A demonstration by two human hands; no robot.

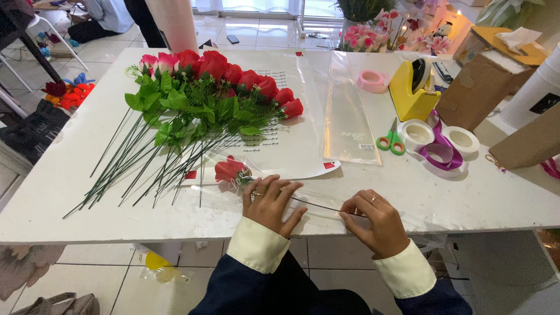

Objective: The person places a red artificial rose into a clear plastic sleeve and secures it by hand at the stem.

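A: How is the wrapping best handled here?

B: The single red rose (230, 169) lies inside a clear plastic sleeve (262, 195) near the front edge of the tabletop (70, 175). The left hand (269, 204) is spread flat, fingers pressing the sleeve down just below the bloom. The right hand (373, 219) is closed in a pinch on the thin stem (318, 205), it seems. The film would best be kept flat under the left hand while the stem is held straight, so that no creases are pulled across the bloom.

A: And what room is there to move?

B: To the far left, the bundle of roses (192, 99) is fanned out, its stems reaching close to the sleeve; these could be snagged if the sleeve is slid leftward. Ahead, another clear sleeve (349, 116) lies flat. Further right, green-handled scissors (392, 140), ribbon rolls (440, 146) and a yellow tape dispenser (413, 87) are grouped, well apart from the hands. The front edge is very near both wrists, so little margin is left there.
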